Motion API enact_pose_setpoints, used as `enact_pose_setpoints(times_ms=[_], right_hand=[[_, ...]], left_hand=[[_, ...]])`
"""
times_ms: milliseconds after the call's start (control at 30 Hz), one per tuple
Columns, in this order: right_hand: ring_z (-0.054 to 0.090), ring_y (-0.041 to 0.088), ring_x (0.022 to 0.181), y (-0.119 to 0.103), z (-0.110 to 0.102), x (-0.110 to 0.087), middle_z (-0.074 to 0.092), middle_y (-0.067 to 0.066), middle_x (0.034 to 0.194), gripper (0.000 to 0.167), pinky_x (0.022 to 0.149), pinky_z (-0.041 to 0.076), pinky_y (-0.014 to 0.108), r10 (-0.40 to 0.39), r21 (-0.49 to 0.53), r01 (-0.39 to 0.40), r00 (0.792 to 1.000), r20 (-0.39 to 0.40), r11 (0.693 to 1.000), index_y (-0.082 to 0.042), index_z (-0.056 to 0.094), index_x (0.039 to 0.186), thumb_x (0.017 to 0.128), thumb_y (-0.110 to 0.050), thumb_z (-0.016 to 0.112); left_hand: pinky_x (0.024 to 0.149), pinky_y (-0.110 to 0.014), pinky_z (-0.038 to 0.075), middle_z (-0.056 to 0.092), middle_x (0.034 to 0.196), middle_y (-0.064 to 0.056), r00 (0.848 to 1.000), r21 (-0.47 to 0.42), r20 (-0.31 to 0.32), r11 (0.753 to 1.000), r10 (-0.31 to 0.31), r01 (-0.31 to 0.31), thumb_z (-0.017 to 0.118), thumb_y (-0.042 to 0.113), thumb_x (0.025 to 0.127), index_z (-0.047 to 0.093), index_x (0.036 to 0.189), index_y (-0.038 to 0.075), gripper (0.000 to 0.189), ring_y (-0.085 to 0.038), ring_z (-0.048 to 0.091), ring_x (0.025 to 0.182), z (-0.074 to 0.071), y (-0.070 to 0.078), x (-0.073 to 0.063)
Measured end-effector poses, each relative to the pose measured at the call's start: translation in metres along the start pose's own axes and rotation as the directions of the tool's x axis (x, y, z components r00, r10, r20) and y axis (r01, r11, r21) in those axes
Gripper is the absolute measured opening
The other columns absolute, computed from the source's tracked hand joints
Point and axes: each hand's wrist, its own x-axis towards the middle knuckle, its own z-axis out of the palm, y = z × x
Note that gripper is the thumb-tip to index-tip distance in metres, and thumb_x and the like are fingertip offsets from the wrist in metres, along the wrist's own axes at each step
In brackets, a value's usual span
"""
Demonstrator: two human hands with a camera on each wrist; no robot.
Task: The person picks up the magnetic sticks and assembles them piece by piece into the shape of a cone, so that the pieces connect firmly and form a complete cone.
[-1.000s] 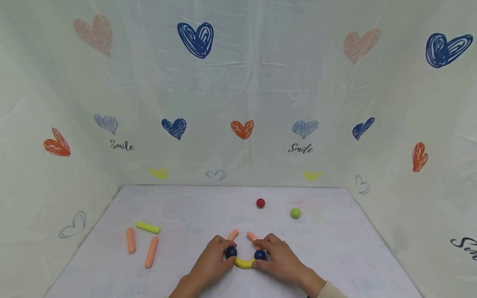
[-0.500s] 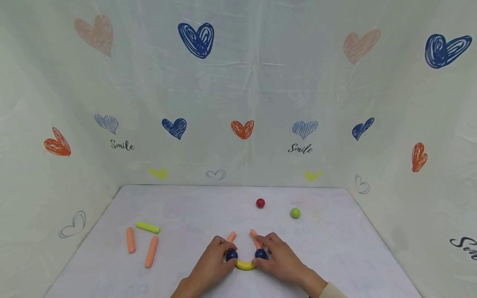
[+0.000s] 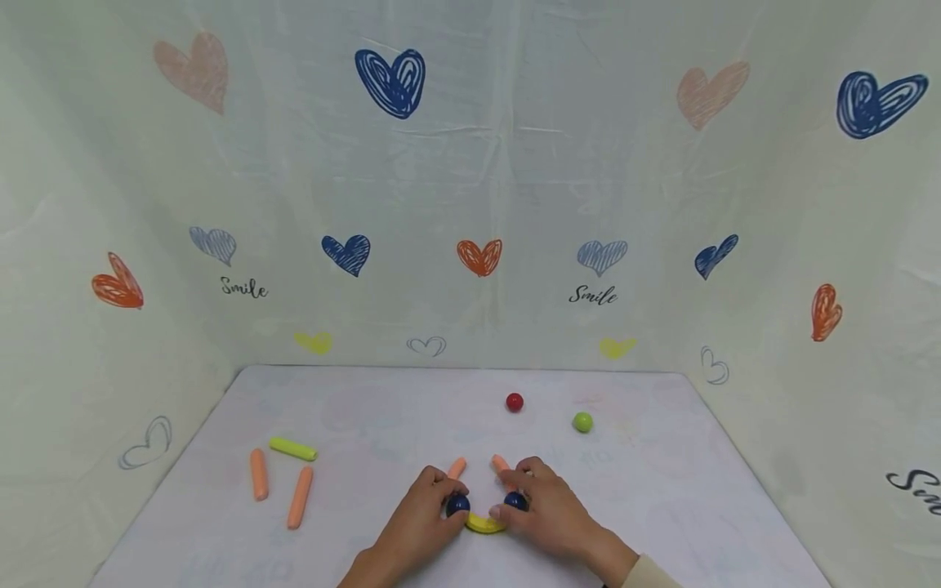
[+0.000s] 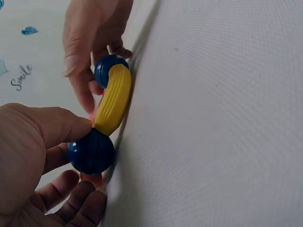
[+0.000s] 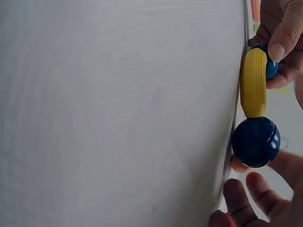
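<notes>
A curved yellow rod joins two dark blue balls; it lies low near the front of the table in the head view. Thumb and fingers of my left hand are curled round the left blue ball. My right hand has its fingers curled about the right blue ball, with the thumb raised in front of it. Beyond each ball extends a peach rod, the left one partly behind fingers, the right one touched by my right fingertips.
To the left on the table lie a lime-green rod and two peach rods, one shorter and one longer. A red ball and a green ball sit farther back. A heart-print curtain surrounds the table.
The right peach rod's tip has swung slightly outward over the last second. My right thumb has shifted up and left across the yellow rod's end. The left hand has barely moved.
</notes>
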Motion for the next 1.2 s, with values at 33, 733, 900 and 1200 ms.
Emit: enact_pose_setpoints(times_ms=[33, 733, 900, 1200], right_hand=[[0.054, 0.011, 0.097, 0.001, -0.001, 0.001, 0.057, -0.004, 0.123, 0.065, 0.08, 0.047, 0.029, 0.029, 0.047, -0.029, 0.999, -0.015, 0.998, -0.018, 0.067, 0.141, 0.096, -0.064, 0.066], [0.052, 0.01, 0.1, 0.028, -0.01, -0.005, 0.059, -0.008, 0.109, 0.032, 0.084, 0.045, 0.023, -0.056, 0.288, 0.03, 0.995, 0.082, 0.957, -0.024, 0.075, 0.126, 0.096, -0.034, 0.078], [0.053, 0.009, 0.099, 0.024, -0.008, -0.004, 0.058, -0.009, 0.109, 0.029, 0.086, 0.046, 0.023, -0.076, 0.261, 0.055, 0.995, 0.07, 0.964, -0.023, 0.075, 0.121, 0.093, -0.03, 0.082], [0.051, 0.009, 0.095, 0.016, -0.006, -0.005, 0.057, -0.009, 0.105, 0.033, 0.08, 0.045, 0.022, -0.019, 0.239, 0.005, 0.998, 0.057, 0.971, -0.023, 0.073, 0.12, 0.089, -0.026, 0.085]], left_hand=[[0.083, -0.031, 0.051, 0.052, 0.11, 0.0, 1.0, -0.004, 0.002, 1.0, -0.006, 0.006, 0.079, 0.026, 0.089, 0.076, 0.115, 0.013, 0.029, -0.012, 0.05, 0.092, 0.0, 0.0, 0.0], [0.079, -0.029, 0.049, 0.05, 0.112, -0.001, 0.998, -0.044, 0.014, 0.997, -0.063, 0.063, 0.082, 0.026, 0.088, 0.077, 0.115, 0.016, 0.03, -0.013, 0.05, 0.092, 0.003, -0.002, 0.005], [0.079, -0.03, 0.049, 0.05, 0.113, -0.002, 0.998, -0.052, 0.023, 0.997, -0.061, 0.063, 0.081, 0.026, 0.089, 0.076, 0.115, 0.016, 0.028, -0.014, 0.05, 0.093, 0.002, -0.003, 0.005], [0.078, -0.029, 0.048, 0.05, 0.112, -0.001, 0.998, -0.044, 0.022, 0.997, -0.056, 0.057, 0.081, 0.027, 0.09, 0.077, 0.115, 0.016, 0.028, -0.013, 0.05, 0.092, 0.002, -0.003, 0.004]])
